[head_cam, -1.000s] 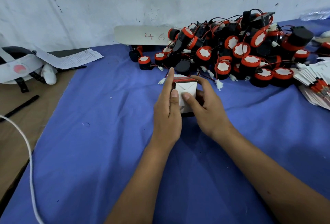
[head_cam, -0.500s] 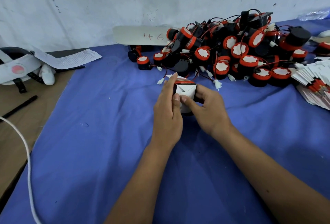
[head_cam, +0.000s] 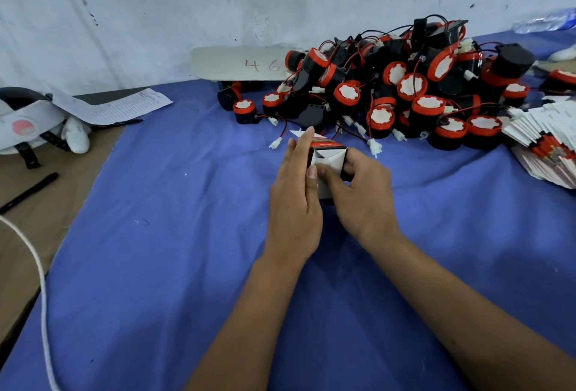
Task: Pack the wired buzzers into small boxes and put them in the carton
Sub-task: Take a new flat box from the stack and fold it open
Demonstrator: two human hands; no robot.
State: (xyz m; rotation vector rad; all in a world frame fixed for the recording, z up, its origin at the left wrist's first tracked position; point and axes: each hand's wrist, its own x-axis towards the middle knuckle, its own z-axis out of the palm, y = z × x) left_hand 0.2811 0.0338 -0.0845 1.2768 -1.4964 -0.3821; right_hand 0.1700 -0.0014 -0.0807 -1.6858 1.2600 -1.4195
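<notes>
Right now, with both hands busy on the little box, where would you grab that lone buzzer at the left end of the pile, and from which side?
Grip the lone buzzer by its round black body, fingers on opposite sides, coming down from above. It stands upright, red-rimmed white face up, apart from the pile, so its sides are clear. Its wire and white plug trail right, so avoid pinching there.

Small box (head_cam: 330, 161) sitting between fingers of left hand (head_cam: 294, 203) and right hand (head_cam: 363, 200), on cloth (head_cam: 162, 266). Buzzer pile (head_cam: 405, 91) lying beyond fingertips, spreading rightward. Flat-box stack (head_cam: 544, 147) lying far right of fingers. Paper sheet (head_cam: 115, 107) and pen (head_cam: 29, 192) lying well left.
</notes>
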